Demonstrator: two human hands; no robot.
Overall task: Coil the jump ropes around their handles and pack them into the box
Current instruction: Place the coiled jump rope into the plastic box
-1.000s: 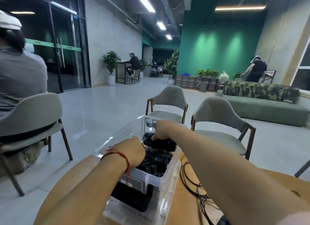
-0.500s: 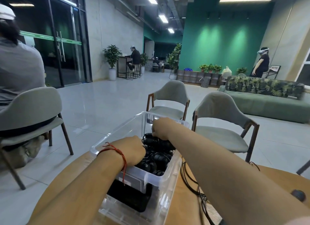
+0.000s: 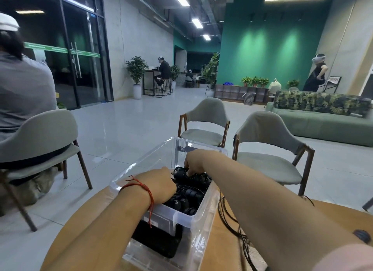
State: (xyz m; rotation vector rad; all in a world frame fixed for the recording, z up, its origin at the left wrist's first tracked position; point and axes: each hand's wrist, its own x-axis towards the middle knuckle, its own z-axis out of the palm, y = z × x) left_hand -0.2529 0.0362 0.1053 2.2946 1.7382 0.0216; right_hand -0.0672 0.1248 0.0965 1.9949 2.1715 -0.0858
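A clear plastic box (image 3: 198, 222) stands on the round wooden table (image 3: 226, 236) and holds several coiled black jump ropes (image 3: 190, 192). My right hand (image 3: 194, 161) reaches into the far part of the box, fingers curled down onto the top coiled rope. My left hand (image 3: 159, 185), with a red string at the wrist, lies inside the near left part of the box on the ropes; its fingers are hidden. Loose black rope (image 3: 232, 218) trails over the table right of the box.
Two grey chairs (image 3: 203, 123) (image 3: 268, 147) stand just beyond the table. A person sits in another grey chair (image 3: 38, 141) at the left. A small black object (image 3: 362, 236) lies on the table at the right. A green sofa (image 3: 323, 125) is farther back.
The camera has tilted slightly. My right hand has settled lower onto the top coiled rope, and my left hand has slid a little deeper into the box.
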